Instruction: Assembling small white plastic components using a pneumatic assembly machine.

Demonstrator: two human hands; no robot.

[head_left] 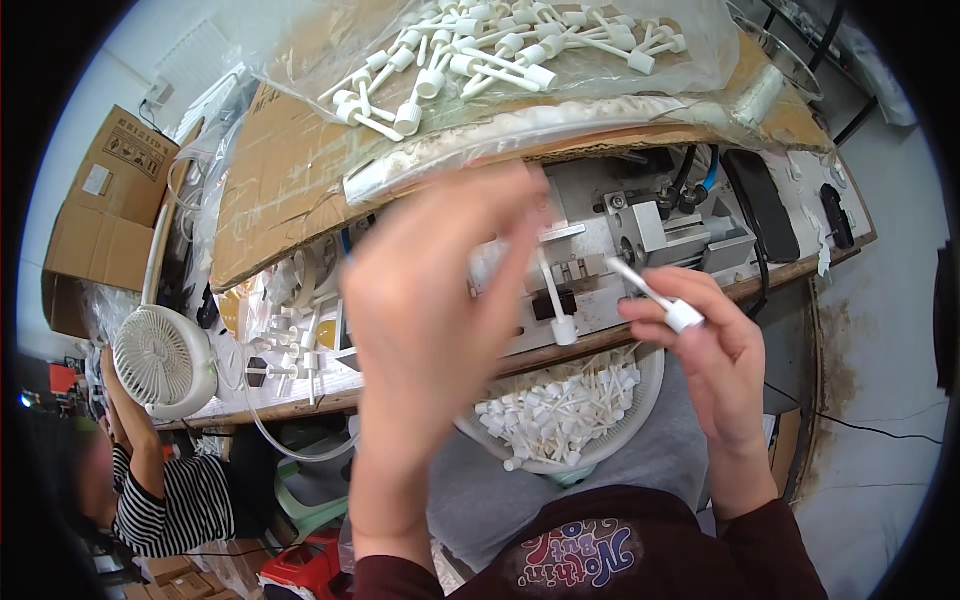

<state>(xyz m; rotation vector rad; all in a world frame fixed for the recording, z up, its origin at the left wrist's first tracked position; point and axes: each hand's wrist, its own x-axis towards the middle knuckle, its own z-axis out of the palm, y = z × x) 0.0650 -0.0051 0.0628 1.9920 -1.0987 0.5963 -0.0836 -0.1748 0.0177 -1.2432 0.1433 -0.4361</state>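
Observation:
My right hand pinches a white cap with a thin stem; the stem points up and left toward a metal clamping fixture. My left hand is raised over the bench in front of the fixture, smeared by motion, so I cannot tell whether its fingers hold anything. Between the hands, a second white stemmed cap shows cap-down at the bench's front edge; whether it rests there or is falling is unclear. Below, a white basket on my lap holds many similar caps.
Above the fixture, a cardboard sheet carries a clear plastic bag with more stemmed caps. A black phone-like slab lies right of the fixture. At left are a white fan, loose white parts and another person in a striped shirt.

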